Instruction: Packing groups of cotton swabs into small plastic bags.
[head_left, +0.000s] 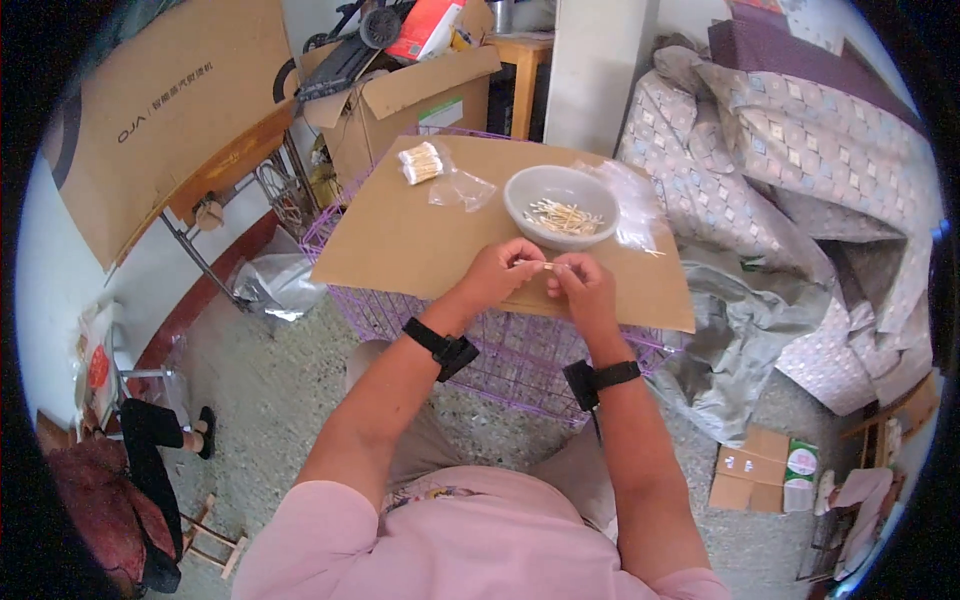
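Observation:
My left hand (pixel 500 272) and my right hand (pixel 587 285) meet over the near part of a cardboard sheet (pixel 400 250). Both are closed in a pinch, fingertips almost touching, on what looks like a cotton swab (pixel 547 266); how many they hold is too small to tell. Just beyond them stands a grey plastic bowl (pixel 513 205) with a heap of loose cotton swabs (pixel 565 217) in it. Packed bundles of cotton swabs (pixel 421 162) lie at the far left of the sheet, beside a clear plastic bag (pixel 462 190).
Clear plastic bags (pixel 635 205) lie right of the bowl, with a few stray swabs (pixel 652 252) near them. A purple wire cage (pixel 500 350) supports the sheet. Large cardboard box (pixel 410 110) behind; patterned fabric (pixel 800 130) at right. Another person (pixel 110 500) sits at lower left.

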